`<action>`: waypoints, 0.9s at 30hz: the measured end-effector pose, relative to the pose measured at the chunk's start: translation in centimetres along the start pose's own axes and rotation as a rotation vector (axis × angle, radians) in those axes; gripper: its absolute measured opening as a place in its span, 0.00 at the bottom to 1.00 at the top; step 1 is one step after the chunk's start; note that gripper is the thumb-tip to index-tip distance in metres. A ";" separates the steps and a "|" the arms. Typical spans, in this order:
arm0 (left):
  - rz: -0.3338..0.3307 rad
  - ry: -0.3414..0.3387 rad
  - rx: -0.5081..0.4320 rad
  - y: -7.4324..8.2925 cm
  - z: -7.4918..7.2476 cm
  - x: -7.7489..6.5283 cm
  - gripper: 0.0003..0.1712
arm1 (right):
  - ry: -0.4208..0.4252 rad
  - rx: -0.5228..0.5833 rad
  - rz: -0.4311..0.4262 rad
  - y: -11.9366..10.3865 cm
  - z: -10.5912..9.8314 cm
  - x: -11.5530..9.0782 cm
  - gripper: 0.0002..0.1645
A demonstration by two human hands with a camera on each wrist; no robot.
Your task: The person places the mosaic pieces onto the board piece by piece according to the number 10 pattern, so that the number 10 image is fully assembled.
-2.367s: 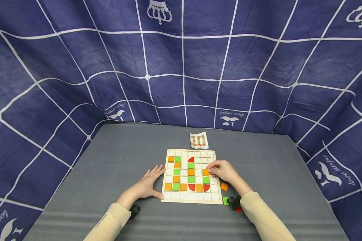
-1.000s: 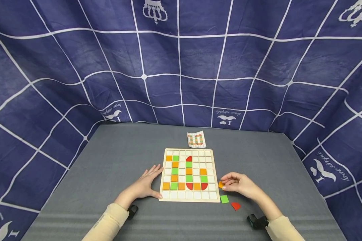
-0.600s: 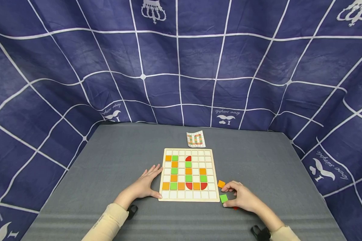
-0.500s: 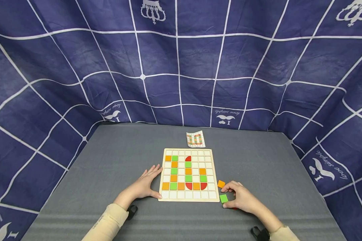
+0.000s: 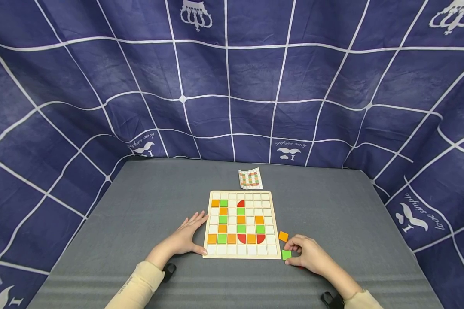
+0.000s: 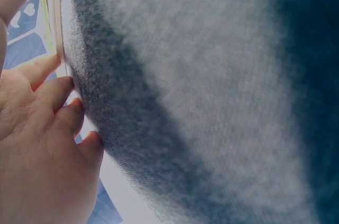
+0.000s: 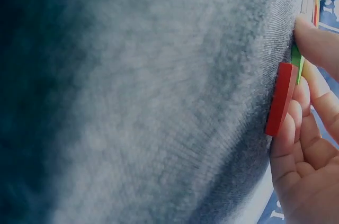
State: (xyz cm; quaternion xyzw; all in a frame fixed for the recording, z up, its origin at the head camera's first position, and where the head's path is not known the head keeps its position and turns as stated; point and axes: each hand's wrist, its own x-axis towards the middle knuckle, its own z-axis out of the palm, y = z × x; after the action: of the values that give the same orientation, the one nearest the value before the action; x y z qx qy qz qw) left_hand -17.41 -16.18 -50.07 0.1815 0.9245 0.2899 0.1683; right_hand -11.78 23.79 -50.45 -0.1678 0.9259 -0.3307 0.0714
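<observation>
My left hand (image 5: pixel 182 239) lies with fingers spread along the left edge of the wooden grid board (image 5: pixel 232 249), its thumb on the lower left corner. In the left wrist view, its fingertips (image 6: pixel 79 108) reach the board's rim. Off the board's lower right corner, my right hand (image 5: pixel 308 254) pinches a green square tile (image 5: pixel 286 255) between thumb and forefinger, low at the table. An orange square tile (image 5: pixel 283 236) lies just beyond the fingertips. A red quarter-circle tile (image 7: pixel 282 99) sits under the curled fingers, mostly hidden in the head view.
Orange, green and red tiles fill several cells of the board. Behind it lies a small pattern card (image 5: pixel 250 178) with a similar coloured grid. The grey table (image 5: pixel 170 184) is bordered by a dark blue curtain (image 5: pixel 255 73) with white lines.
My right hand has left the orange tile on the board, touched the loose orange tile and left it there, then moved toward me and closed thumb and forefinger on the green tile. The left hand stays put.
</observation>
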 end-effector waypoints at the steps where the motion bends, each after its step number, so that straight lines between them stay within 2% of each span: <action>1: 0.000 0.001 0.001 0.0 0.0 0.0 0.67 | 0.005 -0.002 -0.010 0.0 0.0 0.0 0.17; 7: 0.006 0.004 -0.001 -0.2 0.0 0.0 0.67 | 0.007 0.048 -0.026 0.0 -0.3 0.1 0.14; 14: 0.018 -0.001 -0.009 -0.4 0.2 0.0 0.67 | 0.016 0.319 0.062 -0.3 -1.9 1.6 0.16; 21: 0.022 -0.001 -0.006 -0.6 0.3 0.0 0.68 | 0.113 0.414 0.147 -0.2 -2.9 4.8 0.18; 24: 0.026 0.003 -0.005 -0.6 0.3 0.1 0.68 | 0.166 0.457 0.198 -0.4 -2.9 6.4 0.19; 27: 0.030 0.005 -0.003 -0.5 0.2 0.0 0.68 | 0.184 0.478 0.218 -0.7 -2.6 8.0 0.20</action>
State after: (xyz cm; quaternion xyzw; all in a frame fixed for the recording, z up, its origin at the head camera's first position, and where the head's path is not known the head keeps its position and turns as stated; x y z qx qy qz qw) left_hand -17.48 -16.47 -50.56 0.1945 0.9216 0.2942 0.1618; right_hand -19.68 22.01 -48.15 -0.0146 0.8369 -0.5439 0.0598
